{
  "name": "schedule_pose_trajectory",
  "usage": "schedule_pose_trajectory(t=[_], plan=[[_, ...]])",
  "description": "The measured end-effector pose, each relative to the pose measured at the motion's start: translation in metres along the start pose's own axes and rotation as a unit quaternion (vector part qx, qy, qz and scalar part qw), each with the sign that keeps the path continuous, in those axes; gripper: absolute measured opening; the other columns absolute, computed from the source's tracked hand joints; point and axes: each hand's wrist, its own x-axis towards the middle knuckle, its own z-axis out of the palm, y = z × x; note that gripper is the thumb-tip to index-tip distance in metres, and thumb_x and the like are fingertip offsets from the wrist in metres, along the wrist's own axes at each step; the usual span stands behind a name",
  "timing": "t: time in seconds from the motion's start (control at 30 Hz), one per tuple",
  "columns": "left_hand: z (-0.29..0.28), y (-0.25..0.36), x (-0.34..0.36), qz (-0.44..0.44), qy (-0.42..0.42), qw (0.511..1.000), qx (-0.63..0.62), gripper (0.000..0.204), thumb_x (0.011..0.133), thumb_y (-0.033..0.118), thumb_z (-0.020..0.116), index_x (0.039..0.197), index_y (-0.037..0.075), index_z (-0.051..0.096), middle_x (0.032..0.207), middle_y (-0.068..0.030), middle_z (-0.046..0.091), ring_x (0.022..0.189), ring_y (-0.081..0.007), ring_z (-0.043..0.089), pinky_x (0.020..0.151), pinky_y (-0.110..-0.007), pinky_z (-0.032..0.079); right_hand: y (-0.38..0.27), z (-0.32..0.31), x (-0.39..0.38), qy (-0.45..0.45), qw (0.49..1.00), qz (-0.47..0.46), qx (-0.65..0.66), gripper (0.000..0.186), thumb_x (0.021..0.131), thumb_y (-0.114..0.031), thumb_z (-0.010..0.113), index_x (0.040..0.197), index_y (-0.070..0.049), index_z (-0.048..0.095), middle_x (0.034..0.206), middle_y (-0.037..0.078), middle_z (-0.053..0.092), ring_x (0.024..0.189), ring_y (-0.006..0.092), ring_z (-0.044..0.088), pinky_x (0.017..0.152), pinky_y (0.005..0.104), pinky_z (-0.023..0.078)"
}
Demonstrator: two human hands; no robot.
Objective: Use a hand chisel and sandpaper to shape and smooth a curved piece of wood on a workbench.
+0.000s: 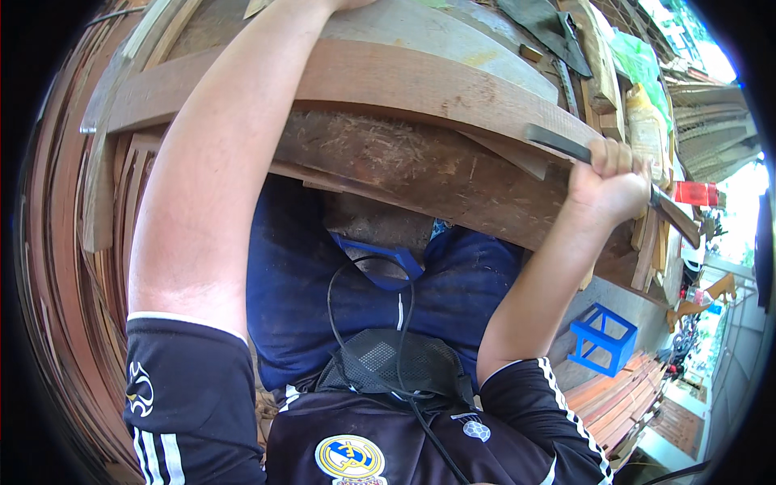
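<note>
My right hand (pixel 610 178) is closed round a long, flat, dark tool (pixel 558 144) with a brown, wood-like end (pixel 677 220). The tool's dark end lies over the right part of a long reddish wooden board (pixel 380 77), which looks bent by the lens. I cannot tell whether the tool touches the board or exactly what kind it is. Reaching across the board's left part, my left arm runs up to the top edge. There only a bit of my left hand (pixel 352 3) shows, its fingers cut off.
Below the board is a dusty brown wooden beam (pixel 388 158). Stacked planks (pixel 69 267) fill the left side. At the right are a yellowish bottle (pixel 647 133), a red container (pixel 697 193) and a blue stool (pixel 602 339) on the floor. A black cable (pixel 330 307) loops over my lap.
</note>
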Motion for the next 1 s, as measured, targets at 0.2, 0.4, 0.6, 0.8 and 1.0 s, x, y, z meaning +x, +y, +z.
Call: schedule_pose_trajectory(t=[0.2, 0.4, 0.6, 0.8, 1.0], plan=[[-0.002, 0.014, 0.002, -0.018, -0.081, 0.996, 0.020, 0.037, 0.087, 0.040, 0.063, 0.086, 0.004, 0.073, 0.085, -0.0191, 0.070, 0.086, -0.0296, 0.068, 0.080, -0.040, 0.050, 0.037, 0.030, -0.023, 0.065, 0.997, 0.032, -0.024, 0.052, 0.105, -0.037, 0.022, 0.059, -0.015, 0.029, 0.047, -0.004, 0.018, 0.040, 0.0115, 0.014, 0.039, 0.0299, 0.015], [-0.015, -0.002, -0.014, -0.035, -0.047, 0.998, 0.008, 0.039, 0.089, 0.040, 0.061, 0.087, 0.004, 0.074, 0.088, -0.0197, 0.070, 0.088, -0.0299, 0.068, 0.081, -0.040, 0.049, 0.059, 0.065, -0.049, 0.002, 0.999, 0.042, -0.009, 0.047, 0.105, -0.035, 0.025, 0.063, -0.015, 0.030, 0.049, -0.004, 0.018, 0.041, 0.0110, 0.014, 0.041, 0.0304, 0.015], [-0.005, 0.020, -0.002, -0.034, -0.067, 0.997, 0.022, 0.040, 0.090, 0.039, 0.059, 0.088, 0.001, 0.071, 0.088, -0.0217, 0.069, 0.086, -0.0339, 0.068, 0.079, -0.041, 0.050, -0.012, -0.016, 0.005, 0.038, 0.999, -0.039, -0.001, 0.049, 0.104, -0.036, 0.021, 0.058, -0.019, 0.024, 0.047, -0.004, 0.016, 0.039, 0.0091, 0.014, 0.037, 0.0262, 0.015], [0.015, -0.013, 0.011, 0.017, -0.104, 0.994, 0.029, 0.045, 0.093, 0.045, 0.054, 0.103, 0.004, 0.070, 0.089, -0.0148, 0.070, 0.084, -0.0244, 0.066, 0.082, -0.036, 0.049, 0.048, 0.038, -0.023, 0.069, 0.997, 0.028, -0.010, 0.054, 0.105, -0.038, 0.024, 0.058, -0.014, 0.030, 0.046, -0.002, 0.023, 0.039, 0.0129, 0.017, 0.039, 0.0310, 0.018], [0.011, -0.031, 0.009, 0.022, -0.087, 0.996, 0.000, 0.049, 0.093, 0.049, 0.054, 0.097, 0.003, 0.071, 0.084, -0.0103, 0.070, 0.080, -0.0179, 0.065, 0.080, -0.033, 0.048, 0.052, 0.056, -0.033, -0.014, 0.999, -0.007, -0.046, 0.058, 0.105, -0.041, 0.022, 0.054, -0.013, 0.029, 0.043, 0.000, 0.024, 0.038, 0.0135, 0.020, 0.040, 0.0322, 0.019]])
